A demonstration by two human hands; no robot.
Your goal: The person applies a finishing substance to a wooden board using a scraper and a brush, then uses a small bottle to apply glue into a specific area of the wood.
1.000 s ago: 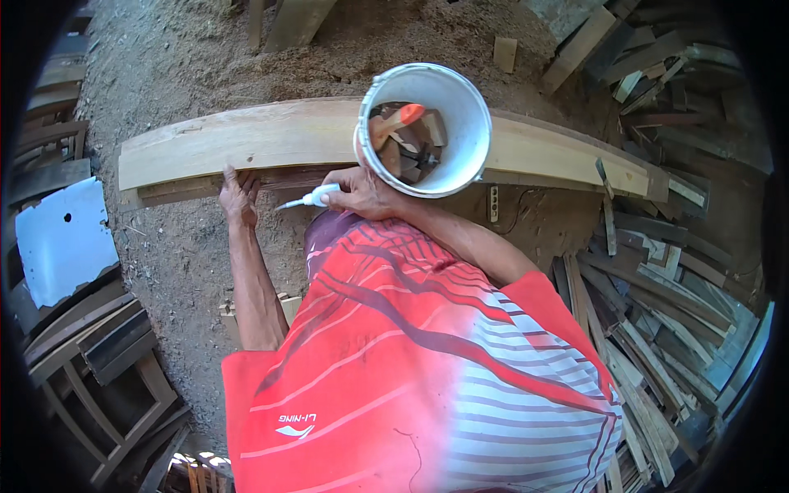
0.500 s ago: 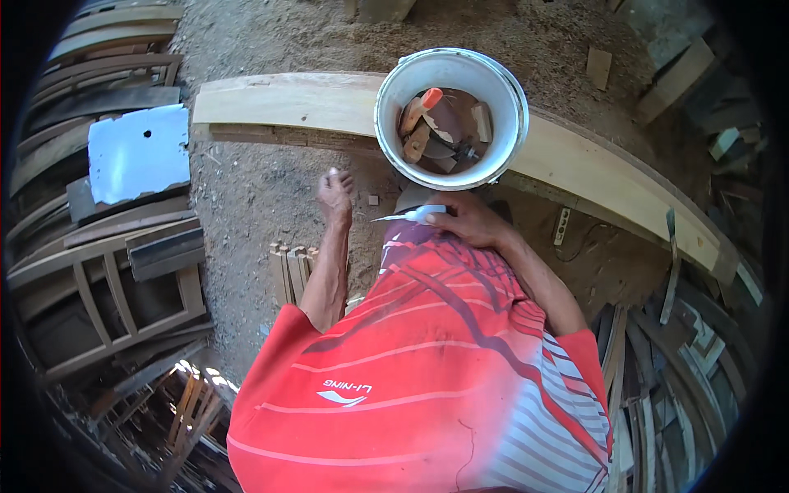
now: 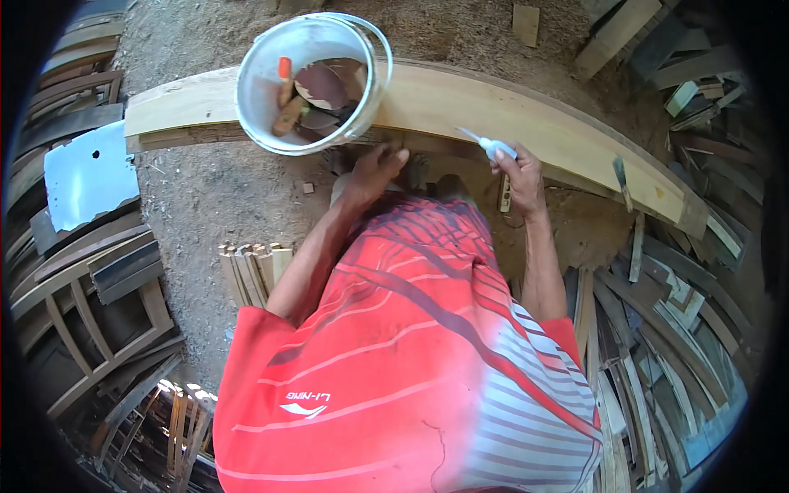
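My right hand [image 3: 524, 179] is closed round a small pale-blue squeeze bottle [image 3: 496, 149] with a thin pointed nozzle. It holds the bottle near the front edge of a long light-coloured plank [image 3: 460, 103], nozzle pointing up and left. My left hand [image 3: 376, 174] is just below a white bucket [image 3: 248, 90], its fingers curled and closed; whatever they hold, if anything, is hidden. The bucket stands on the plank, its wire-like handle swung to the right. Inside lie an orange-ended tool [image 3: 284, 69], a round dark disc [image 3: 321, 86] and wooden pieces.
A brush [image 3: 622, 181] lies toward the plank's right end. Stacked frames and boards [image 3: 70, 329] fill the left side, with a pale-blue sheet [image 3: 90, 177] on top. Thin sticks [image 3: 246, 275] lie bundled at lower left. Scrap wood [image 3: 657, 329] is piled on the right.
The bucket sits farther left along the plank. My right hand has lifted the bottle away from my lap to the right; my left hand has moved right, closer to the plank's front edge.
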